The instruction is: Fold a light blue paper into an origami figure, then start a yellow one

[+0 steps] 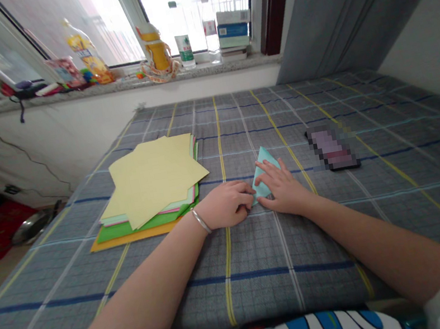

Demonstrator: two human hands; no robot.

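A small piece of light blue paper (263, 154), folded to a pointed shape, lies flat on the checked cloth with its tip away from me. My left hand (230, 203), with a silver bangle at the wrist, has its fingers curled closed and pinches the paper's lower left corner. Across the paper's right side lies my right hand (282, 186), its fingers spread and resting on the sheet. Both hands cover the lower part of the paper, so its near edge is mostly hidden.
To the left sits a stack of coloured paper (154, 179), pale yellow sheets on top. A phone (333, 149) with a blurred screen lies to the right. Bottles, a yellow flask (157, 50) and boxes (233, 34) line the windowsill (125, 86) beyond the grey checked cloth (257, 254).
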